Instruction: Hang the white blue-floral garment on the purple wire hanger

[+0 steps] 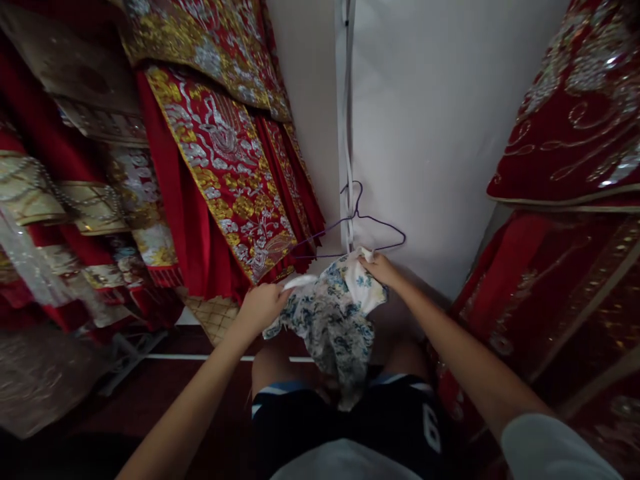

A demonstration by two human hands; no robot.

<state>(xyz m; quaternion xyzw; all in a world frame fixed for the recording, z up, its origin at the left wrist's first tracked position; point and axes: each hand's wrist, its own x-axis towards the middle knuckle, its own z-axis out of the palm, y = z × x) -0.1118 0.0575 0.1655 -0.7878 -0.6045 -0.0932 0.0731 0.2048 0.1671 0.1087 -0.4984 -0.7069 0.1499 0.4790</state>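
Note:
Between my two hands hangs a garment (335, 313) with a blue and grey floral print and a white edge, its lower part drooping over my lap. My left hand (263, 305) is closed on the white edge at its left end. Closed on the garment's upper right corner is my right hand (379, 268). Just beyond the garment, a dark purple wire hanger (383, 223) hangs against a pale strip by the wall, with its hook upward. The exact kind of garment cannot be made out from its folds.
Red robes (225, 153) with gold and silver embroidery hang at the left. More red embroidered clothing (575, 133) hangs close on the right. A white wall (425, 100) stands ahead, with a pale vertical cord (349, 120) running down it. A metal rack foot (133, 357) stands low at left.

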